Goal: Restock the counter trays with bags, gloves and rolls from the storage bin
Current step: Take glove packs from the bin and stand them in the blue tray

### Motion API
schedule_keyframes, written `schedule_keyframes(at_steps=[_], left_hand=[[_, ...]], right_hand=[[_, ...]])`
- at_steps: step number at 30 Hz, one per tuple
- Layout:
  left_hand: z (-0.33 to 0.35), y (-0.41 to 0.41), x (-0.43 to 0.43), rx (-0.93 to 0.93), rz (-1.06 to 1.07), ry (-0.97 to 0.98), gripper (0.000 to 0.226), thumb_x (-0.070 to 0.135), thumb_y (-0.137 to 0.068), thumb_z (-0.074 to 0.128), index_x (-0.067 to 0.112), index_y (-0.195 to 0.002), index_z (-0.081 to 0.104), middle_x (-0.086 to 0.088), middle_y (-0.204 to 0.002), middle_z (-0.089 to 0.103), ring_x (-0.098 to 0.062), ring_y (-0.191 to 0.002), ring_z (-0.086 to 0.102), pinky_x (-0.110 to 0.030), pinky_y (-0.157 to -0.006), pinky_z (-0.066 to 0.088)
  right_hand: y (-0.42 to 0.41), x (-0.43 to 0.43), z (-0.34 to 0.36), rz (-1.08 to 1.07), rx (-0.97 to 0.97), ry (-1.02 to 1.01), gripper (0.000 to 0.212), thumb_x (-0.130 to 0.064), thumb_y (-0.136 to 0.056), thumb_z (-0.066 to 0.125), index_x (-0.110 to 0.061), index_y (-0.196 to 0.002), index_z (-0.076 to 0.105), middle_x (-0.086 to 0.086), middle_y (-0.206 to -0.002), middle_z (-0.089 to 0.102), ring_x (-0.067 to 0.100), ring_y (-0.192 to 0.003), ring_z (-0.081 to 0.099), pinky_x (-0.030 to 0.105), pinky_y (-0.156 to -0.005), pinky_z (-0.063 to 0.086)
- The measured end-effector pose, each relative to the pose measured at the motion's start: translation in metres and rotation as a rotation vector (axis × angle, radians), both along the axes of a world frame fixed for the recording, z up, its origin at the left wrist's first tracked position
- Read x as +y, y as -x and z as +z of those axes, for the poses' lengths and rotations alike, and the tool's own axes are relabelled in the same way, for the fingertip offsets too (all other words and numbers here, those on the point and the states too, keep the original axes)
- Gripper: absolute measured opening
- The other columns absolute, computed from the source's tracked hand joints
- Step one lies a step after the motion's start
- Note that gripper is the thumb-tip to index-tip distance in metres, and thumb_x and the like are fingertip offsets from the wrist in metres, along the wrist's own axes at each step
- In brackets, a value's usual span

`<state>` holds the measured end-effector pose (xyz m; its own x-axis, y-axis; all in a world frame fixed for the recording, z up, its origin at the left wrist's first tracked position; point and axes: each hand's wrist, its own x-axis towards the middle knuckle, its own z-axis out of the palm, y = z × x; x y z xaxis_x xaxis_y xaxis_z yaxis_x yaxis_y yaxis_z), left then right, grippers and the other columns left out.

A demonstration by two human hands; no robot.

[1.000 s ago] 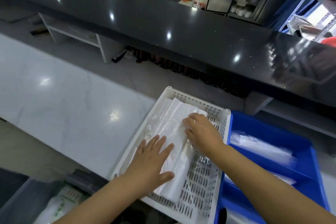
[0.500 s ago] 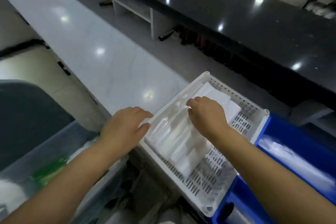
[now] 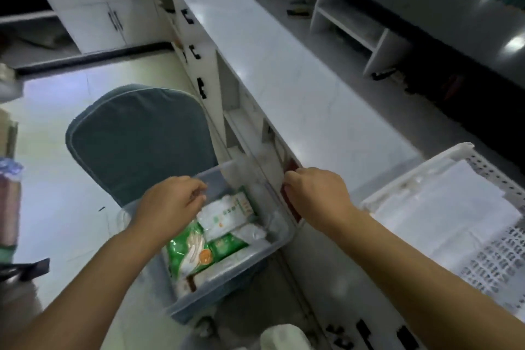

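The clear storage bin [image 3: 227, 283] stands on the floor beside the white counter [image 3: 298, 88]. Inside lie a green glove pack [image 3: 193, 253] and a white pack with green print [image 3: 227, 213]. My left hand [image 3: 170, 202] hovers over the bin's left side, fingers loosely curled, holding nothing. My right hand [image 3: 318, 196] hangs by the counter's edge above the bin's right rim, fingers bent down and their tips hidden. On the counter at the right sits the white perforated tray [image 3: 460, 152] with a flat stack of white plastic bags [image 3: 443, 207].
A chair with a grey-blue cover [image 3: 136, 139] stands just behind the bin. Open shelves and drawers [image 3: 241, 122] run under the counter. A raised black counter [image 3: 454, 17] lines the far side. White cabinets [image 3: 93, 0] stand at the far left.
My view has swung left and down from the tray to the bin. Both hands have left the bags in the tray and now hang over the bin.
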<state>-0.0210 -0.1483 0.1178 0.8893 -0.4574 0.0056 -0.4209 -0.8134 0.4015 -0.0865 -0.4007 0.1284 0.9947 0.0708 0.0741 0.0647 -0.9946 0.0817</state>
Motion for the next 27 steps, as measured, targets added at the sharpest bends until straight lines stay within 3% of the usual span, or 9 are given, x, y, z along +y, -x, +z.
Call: schedule_keyframes(at_steps=[4, 8, 13, 15, 17, 20, 22, 25, 27], left_hand=[[-0.036, -0.017, 0.075, 0.066, 0.065, -0.055, 0.020, 0.024, -0.084, 0.062, 0.021, -0.102, 0.070, 0.000, -0.101, 0.071, -0.022, -0.092, 0.063, -0.028, -0.068, 0.044], [-0.067, -0.030, 0.123, 0.128, 0.083, -0.103, 0.022, 0.028, -0.086, 0.059, 0.026, -0.106, 0.069, 0.005, -0.105, 0.071, -0.020, -0.095, 0.063, -0.028, -0.067, 0.043], [-0.106, -0.042, 0.146, 0.229, 0.099, -0.122, 0.023, 0.026, -0.086, 0.057, 0.027, -0.107, 0.067, 0.002, -0.105, 0.070, -0.020, -0.093, 0.063, -0.029, -0.066, 0.046], [-0.124, -0.046, 0.148, 0.262, 0.102, -0.139, 0.025, 0.025, -0.086, 0.055, 0.027, -0.109, 0.066, 0.003, -0.105, 0.069, -0.020, -0.094, 0.062, -0.029, -0.068, 0.047], [-0.143, -0.051, 0.146, 0.294, 0.095, -0.164, 0.023, 0.025, -0.086, 0.055, 0.027, -0.107, 0.066, 0.002, -0.103, 0.068, -0.020, -0.093, 0.061, -0.030, -0.068, 0.049], [-0.172, -0.059, 0.141, 0.333, 0.079, -0.212, 0.019, 0.025, -0.086, 0.054, 0.025, -0.100, 0.067, 0.001, -0.097, 0.068, -0.021, -0.088, 0.062, -0.032, -0.066, 0.050], [-0.188, -0.065, 0.135, 0.326, 0.059, -0.248, 0.014, 0.025, -0.085, 0.057, 0.024, -0.094, 0.068, 0.000, -0.090, 0.069, -0.022, -0.080, 0.063, -0.029, -0.060, 0.047], [-0.212, -0.076, 0.124, 0.332, 0.061, -0.274, 0.008, 0.020, -0.078, 0.067, 0.022, -0.085, 0.070, -0.003, -0.081, 0.071, -0.024, -0.070, 0.064, -0.027, -0.054, 0.043], [-0.226, -0.082, 0.116, 0.359, 0.073, -0.284, 0.013, 0.021, -0.079, 0.066, 0.022, -0.090, 0.070, -0.003, -0.088, 0.071, -0.025, -0.076, 0.065, -0.029, -0.058, 0.047]], right_hand=[[-0.017, 0.061, -0.036, 0.029, 0.109, -0.019, 0.032, -0.014, -0.046, 0.084, -0.015, -0.051, 0.053, 0.001, -0.044, 0.053, 0.023, -0.032, 0.046, 0.019, -0.036, 0.016], [-0.025, 0.097, -0.089, -0.006, 0.202, -0.088, 0.032, -0.011, -0.043, 0.084, -0.016, -0.047, 0.052, 0.001, -0.037, 0.049, 0.022, -0.027, 0.043, 0.016, -0.034, 0.019], [-0.033, 0.111, -0.150, -0.098, 0.326, -0.175, 0.035, -0.006, -0.042, 0.087, -0.014, -0.044, 0.052, 0.004, -0.033, 0.049, 0.020, -0.022, 0.036, 0.014, -0.035, 0.009], [-0.041, 0.111, -0.174, -0.124, 0.374, -0.261, 0.024, -0.002, -0.060, 0.080, -0.008, -0.052, 0.058, 0.010, -0.043, 0.058, 0.024, -0.031, 0.046, 0.020, -0.036, 0.015], [-0.054, 0.108, -0.208, -0.251, 0.434, -0.388, 0.009, -0.008, -0.082, 0.062, -0.005, -0.074, 0.066, 0.015, -0.069, 0.069, 0.031, -0.060, 0.063, 0.026, -0.048, 0.031], [-0.081, 0.103, -0.258, -0.508, 0.603, -0.619, 0.019, -0.013, -0.089, 0.053, -0.006, -0.097, 0.068, 0.016, -0.096, 0.070, 0.032, -0.088, 0.064, 0.026, -0.065, 0.040], [-0.102, 0.102, -0.293, -0.716, 0.669, -0.774, 0.018, -0.008, -0.088, 0.054, -0.002, -0.098, 0.068, 0.019, -0.101, 0.068, 0.033, -0.094, 0.063, 0.028, -0.074, 0.045], [-0.127, 0.101, -0.338, -0.983, 0.748, -1.009, 0.010, -0.002, -0.087, 0.053, 0.000, -0.085, 0.063, 0.021, -0.093, 0.061, 0.029, -0.087, 0.058, 0.039, -0.080, 0.049], [-0.140, 0.100, -0.363, -1.115, 0.776, -1.154, 0.019, -0.006, -0.089, 0.052, 0.002, -0.104, 0.060, 0.023, -0.105, 0.060, 0.026, -0.089, 0.055, 0.041, -0.087, 0.051]])
